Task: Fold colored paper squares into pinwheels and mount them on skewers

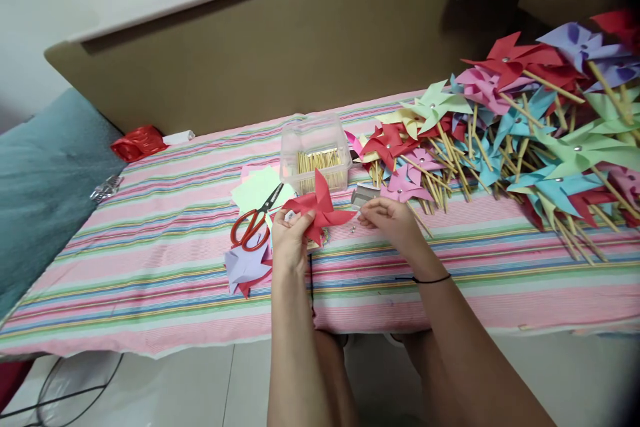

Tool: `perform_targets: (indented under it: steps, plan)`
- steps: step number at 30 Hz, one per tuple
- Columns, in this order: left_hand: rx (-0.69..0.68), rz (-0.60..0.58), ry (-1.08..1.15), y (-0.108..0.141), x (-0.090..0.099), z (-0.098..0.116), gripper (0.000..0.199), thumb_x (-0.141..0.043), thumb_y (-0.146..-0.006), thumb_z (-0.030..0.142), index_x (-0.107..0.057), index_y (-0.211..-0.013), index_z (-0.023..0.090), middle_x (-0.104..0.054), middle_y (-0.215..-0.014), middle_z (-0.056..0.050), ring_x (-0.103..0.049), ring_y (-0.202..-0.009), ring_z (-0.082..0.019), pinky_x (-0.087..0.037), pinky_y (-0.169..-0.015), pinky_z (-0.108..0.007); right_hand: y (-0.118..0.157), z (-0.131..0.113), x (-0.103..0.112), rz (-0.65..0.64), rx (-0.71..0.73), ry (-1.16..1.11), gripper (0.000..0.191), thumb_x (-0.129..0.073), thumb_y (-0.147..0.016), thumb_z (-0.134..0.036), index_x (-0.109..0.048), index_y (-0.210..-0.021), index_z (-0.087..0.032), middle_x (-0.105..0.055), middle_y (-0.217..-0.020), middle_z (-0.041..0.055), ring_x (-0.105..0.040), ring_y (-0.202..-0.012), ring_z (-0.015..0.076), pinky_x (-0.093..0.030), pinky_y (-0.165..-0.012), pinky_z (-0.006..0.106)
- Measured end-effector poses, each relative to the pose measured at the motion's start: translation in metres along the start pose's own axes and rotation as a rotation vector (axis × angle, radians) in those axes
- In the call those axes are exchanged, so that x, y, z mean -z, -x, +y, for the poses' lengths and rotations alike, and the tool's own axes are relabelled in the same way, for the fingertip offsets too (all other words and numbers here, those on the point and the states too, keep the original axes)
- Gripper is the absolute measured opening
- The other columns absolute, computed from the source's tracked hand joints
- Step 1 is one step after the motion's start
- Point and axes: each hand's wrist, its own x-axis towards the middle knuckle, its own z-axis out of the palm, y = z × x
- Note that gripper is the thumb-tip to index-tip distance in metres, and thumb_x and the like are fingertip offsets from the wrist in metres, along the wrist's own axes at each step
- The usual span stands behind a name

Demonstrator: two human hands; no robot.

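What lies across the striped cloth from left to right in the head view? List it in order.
Crumpled red plastic bag → red-handled scissors → left hand holding red paper pinwheel → right hand → heap of finished paper pinwheels on wooden sticks.

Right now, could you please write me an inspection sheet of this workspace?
Surface: striped cloth covering a low surface.
Job's things: red paper pinwheel; clear box of wooden sticks; small pins on the cloth.
Clutter: red-handled scissors, paper squares, folded purple paper, heap of finished pinwheels, red bag.
Hands: left hand holds the red paper pinwheel; right hand pinches something too small to tell beside it.
Cables: dark cable on the floor.
Surroundings: brown board, teal cushion, tiled floor.
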Motion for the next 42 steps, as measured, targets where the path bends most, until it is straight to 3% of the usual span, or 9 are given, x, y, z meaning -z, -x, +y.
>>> perform_targets:
  steps: [3, 8, 12, 17, 21, 28, 35, 39, 42]
  plan:
    - [-0.040, 0.067, 0.041, -0.003, 0.001, -0.001, 0.052, -0.083, -0.043, 0.021, -0.048, -0.082, 0.017, -0.067, -0.067, 0.001, -0.064, -0.057, -0.012, -0.051, -0.061, -0.025, -0.003, 0.017, -0.006, -0.044, 0.063, 0.221, 0.003, -0.067, -0.067, -0.023, -0.068, -0.068, -0.021, -0.071, -0.066, 0.0026, -0.066, -0.064, 0.0190, -0.052, -0.063, 0.033]
    - [-0.072, 0.106, 0.040, 0.001, -0.004, -0.002, 0.055, -0.081, -0.044, 0.019, -0.043, -0.085, 0.019, -0.066, -0.066, 0.002, -0.063, -0.053, -0.012, -0.051, -0.058, -0.027, -0.003, 0.023, -0.019, -0.043, 0.108, 0.376, 0.017, -0.063, -0.060, -0.007, -0.066, -0.054, -0.022, -0.069, -0.062, 0.0023, -0.062, -0.063, 0.0192, -0.048, -0.066, 0.033]
    - [-0.059, 0.117, 0.014, 0.005, -0.006, -0.003, 0.058, -0.079, -0.047, 0.017, -0.038, -0.088, 0.021, -0.067, -0.068, 0.001, -0.063, -0.051, -0.015, -0.051, -0.053, -0.028, -0.002, 0.019, -0.020, -0.034, 0.107, 0.387, 0.020, -0.063, -0.061, -0.007, -0.063, -0.047, -0.022, -0.067, -0.058, 0.0024, -0.062, -0.062, 0.0195, -0.048, -0.065, 0.031]
    - [-0.130, 0.107, -0.057, 0.004, -0.003, -0.006, 0.059, -0.078, -0.053, 0.019, -0.035, -0.092, 0.023, -0.067, -0.064, 0.003, -0.062, -0.048, -0.015, -0.051, -0.052, -0.027, 0.004, 0.010, -0.010, -0.016, 0.063, 0.240, 0.007, -0.069, -0.069, -0.027, -0.071, -0.065, -0.021, -0.074, -0.074, 0.0040, -0.069, -0.070, 0.0219, -0.055, -0.068, 0.035]
    - [-0.187, 0.126, -0.109, 0.003, -0.004, -0.008, 0.060, -0.078, -0.053, 0.020, -0.034, -0.093, 0.023, -0.066, -0.062, 0.004, -0.062, -0.048, -0.013, -0.051, -0.053, -0.026, 0.010, -0.001, -0.005, 0.043, -0.040, -0.159, 0.020, -0.078, -0.062, -0.036, -0.072, -0.070, -0.018, -0.074, -0.081, 0.0058, -0.069, -0.079, 0.0224, -0.057, -0.077, 0.039]
    - [-0.185, 0.114, -0.165, 0.008, -0.010, -0.006, 0.058, -0.077, -0.054, 0.021, -0.035, -0.094, 0.023, -0.065, -0.060, 0.005, -0.058, -0.044, -0.012, -0.045, -0.047, -0.021, 0.009, -0.013, -0.003, 0.041, -0.139, -0.624, 0.024, -0.080, -0.066, -0.034, -0.066, -0.082, -0.021, -0.066, -0.075, -0.0022, -0.062, -0.069, 0.0091, -0.055, -0.067, 0.022]
    - [-0.198, 0.069, -0.194, 0.013, -0.016, -0.006, 0.056, -0.075, -0.056, 0.020, -0.033, -0.093, 0.023, -0.061, -0.056, 0.009, -0.052, -0.039, -0.008, -0.040, -0.045, -0.019, 0.009, -0.017, -0.005, 0.100, -0.099, -0.622, 0.024, -0.079, -0.066, -0.034, -0.065, -0.080, -0.021, -0.061, -0.064, -0.0047, -0.055, -0.057, 0.0064, -0.050, -0.053, 0.018]
    - [-0.201, 0.032, -0.265, 0.014, -0.018, -0.009, 0.055, -0.073, -0.057, 0.020, -0.032, -0.093, 0.024, -0.062, -0.057, 0.008, -0.053, -0.040, -0.009, -0.038, -0.043, -0.018, 0.012, -0.024, -0.009, 0.148, -0.035, -0.537, 0.022, -0.080, -0.063, -0.031, -0.071, -0.080, -0.019, -0.067, -0.067, -0.0010, -0.061, -0.059, 0.0097, -0.055, -0.059, 0.025]
    - [-0.222, -0.007, -0.315, 0.014, -0.020, -0.011, 0.053, -0.071, -0.057, 0.018, -0.030, -0.091, 0.024, -0.063, -0.057, 0.008, -0.055, -0.043, -0.009, -0.040, -0.047, -0.018, 0.014, -0.028, -0.013, 0.110, 0.075, -0.407, 0.018, -0.080, -0.062, -0.029, -0.073, -0.075, -0.019, -0.070, -0.066, 0.0005, -0.063, -0.059, 0.0135, -0.056, -0.061, 0.030]
